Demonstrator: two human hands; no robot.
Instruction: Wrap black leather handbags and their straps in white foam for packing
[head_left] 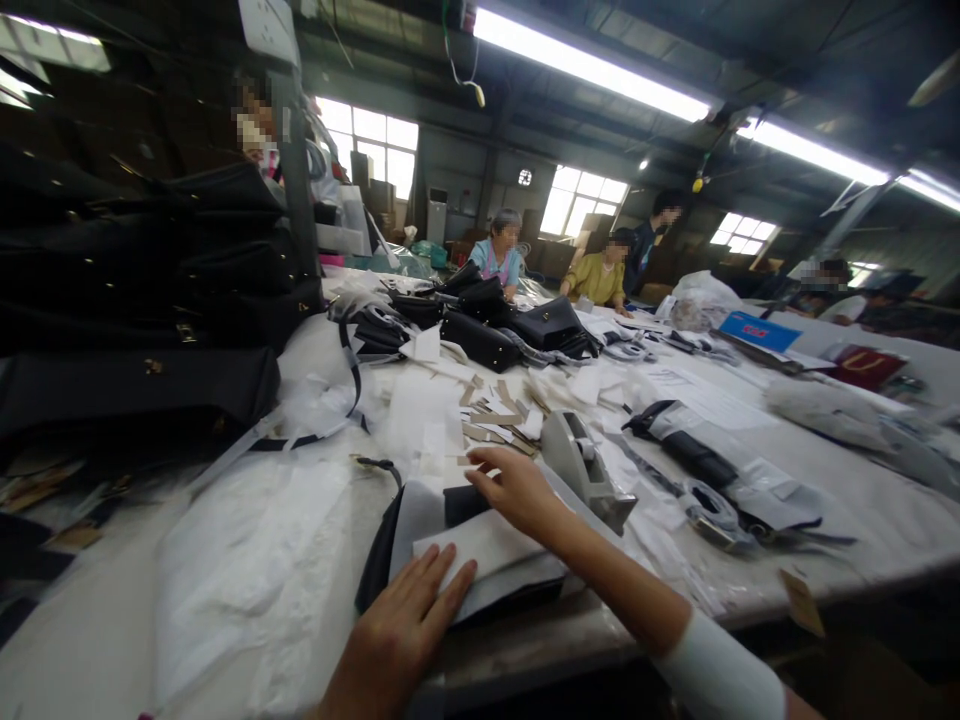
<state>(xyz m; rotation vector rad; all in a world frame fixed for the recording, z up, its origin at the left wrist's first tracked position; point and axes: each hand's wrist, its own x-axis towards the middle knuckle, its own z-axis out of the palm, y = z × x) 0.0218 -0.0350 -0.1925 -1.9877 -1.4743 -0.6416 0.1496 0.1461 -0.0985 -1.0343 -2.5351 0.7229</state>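
Note:
A black handbag [373,565] lies on the table in front of me, partly covered by pale wrapping sheets. Across it runs a folded strip of white paper [480,546]. My left hand [409,622] rests flat on the near end of this strip, fingers stretched out. Over the far side of the bag is my right hand [519,492], its thumb and fingers apart and slightly bent, with nothing visible in them. Just right of that hand stands a grey tape dispenser [574,450]. Beyond its fingertips lie cut card strips [499,410].
Black handbags [142,385] are stacked high at left, beside a metal post [300,180]. More black bags [480,335] lie mid-table. A wrapped strap bundle [697,455] sits at right, near a blue box [759,331]. Several people work behind the table.

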